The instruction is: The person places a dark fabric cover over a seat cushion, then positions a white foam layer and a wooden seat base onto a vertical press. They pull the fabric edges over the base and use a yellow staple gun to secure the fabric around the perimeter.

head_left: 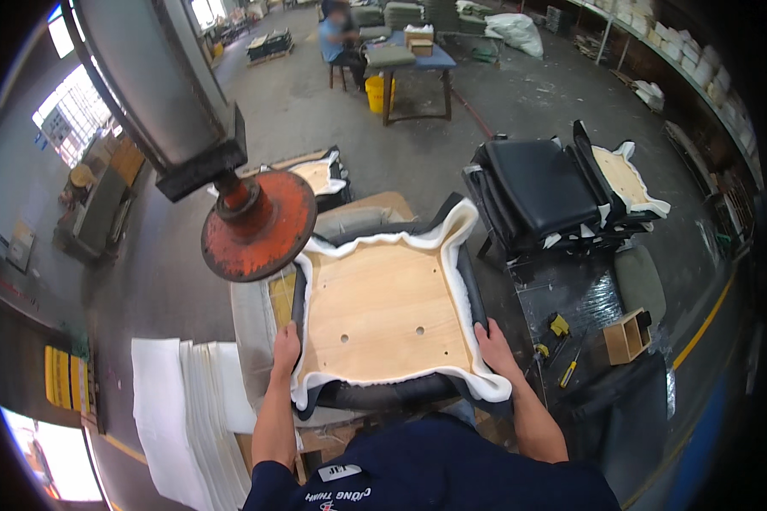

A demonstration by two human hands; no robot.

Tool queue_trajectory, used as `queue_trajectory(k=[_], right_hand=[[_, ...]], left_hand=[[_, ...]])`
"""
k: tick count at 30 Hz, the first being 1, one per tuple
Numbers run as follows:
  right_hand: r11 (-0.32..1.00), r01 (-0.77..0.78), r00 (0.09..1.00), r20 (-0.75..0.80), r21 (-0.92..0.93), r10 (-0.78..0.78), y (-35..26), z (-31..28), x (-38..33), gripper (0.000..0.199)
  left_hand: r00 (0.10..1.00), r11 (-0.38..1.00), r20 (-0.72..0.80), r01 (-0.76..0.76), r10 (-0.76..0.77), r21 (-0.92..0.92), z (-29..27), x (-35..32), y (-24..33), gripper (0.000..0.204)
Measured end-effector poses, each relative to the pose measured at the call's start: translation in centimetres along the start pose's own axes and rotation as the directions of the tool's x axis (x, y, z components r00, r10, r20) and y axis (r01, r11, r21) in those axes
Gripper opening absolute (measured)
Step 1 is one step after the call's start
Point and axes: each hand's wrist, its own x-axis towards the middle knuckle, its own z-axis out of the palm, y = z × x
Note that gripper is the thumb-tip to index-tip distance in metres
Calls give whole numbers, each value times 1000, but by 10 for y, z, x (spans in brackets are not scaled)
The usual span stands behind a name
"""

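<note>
A chair seat (383, 298) lies underside up in front of me: a light plywood board with small drilled holes, white padding and black leather-like cover standing up loose around its edges. My left hand (287, 349) grips its left side, fingers wrapped under the cover. On the opposite side my right hand (496, 347) holds the right edge the same way. Both hands' fingertips are partly hidden by the seat. Above its far left corner hangs a round orange press plate (260, 226) on a shaft.
Left of me stands a pile of white padding sheets (183, 409). On the right, black seats (541, 183) are stacked beyond a bench holding a yellow-handled screwdriver (568, 373) and a wooden box (626, 336). Farther off, a person (341, 43) sits by a blue-topped table (435, 58).
</note>
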Motion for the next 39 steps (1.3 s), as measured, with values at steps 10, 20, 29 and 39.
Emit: queue_trajectory(k=[10, 20, 29, 39], right_hand=[[998, 44, 998, -49, 49, -42, 23, -3, 11, 58], [948, -32, 992, 123, 316, -7, 108, -14, 13, 51], [657, -46, 946, -178, 753, 271, 200, -46, 17, 44], [586, 422, 743, -634, 692, 214, 112, -236, 200, 46]], left_hand=[[998, 998, 45, 47, -49, 48, 12, 15, 20, 61], [988, 1000, -154, -12, 8, -25, -25, -68, 92, 44], [917, 911, 63, -399, 394, 103, 75, -54, 327, 36], [125, 124, -70, -992, 990, -14, 170, -137, 712, 51]])
